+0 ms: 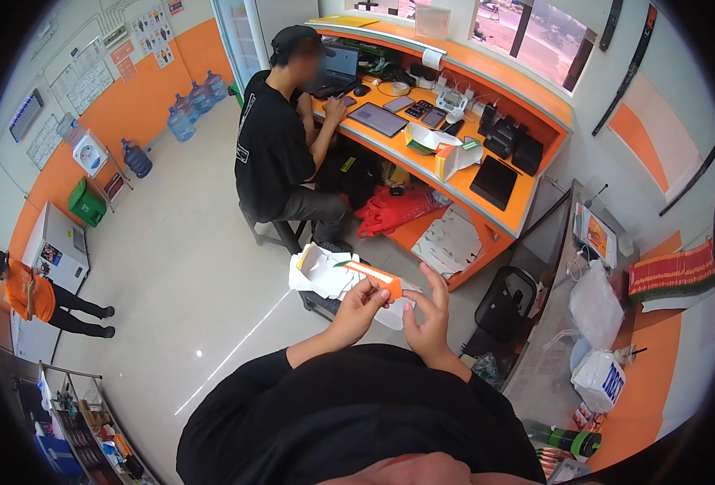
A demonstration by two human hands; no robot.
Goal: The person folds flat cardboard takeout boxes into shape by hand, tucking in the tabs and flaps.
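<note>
- My left hand (357,315) pinches an orange strip (384,279), thumb and fingers pressed against it at its near end.
- My right hand (430,319) is close by on the right, its fingers spread and one raised; whether its thumb and another finger also pinch the strip's end, I cannot tell.
- The strip sits in front of my chest, slanting from far left to near right – it has a row of white along it and a bit of green at its far tip.
- Just beyond it, white scraps (325,271) lie heaped on a dark stool (319,305).
- On the far side, a seated person (273,153) in black holds a phone (347,101) at an orange desk (461,179).
- A laptop (341,65), a grey tablet (378,120), a cut-open carton (457,158) and a black tablet (495,182) are on that desk – the black one nearest its right end.
- Under the desk is a red bag (396,212).
- Far to my left, a person in an orange shirt (30,291) stands beside a white chest (68,242).
</note>
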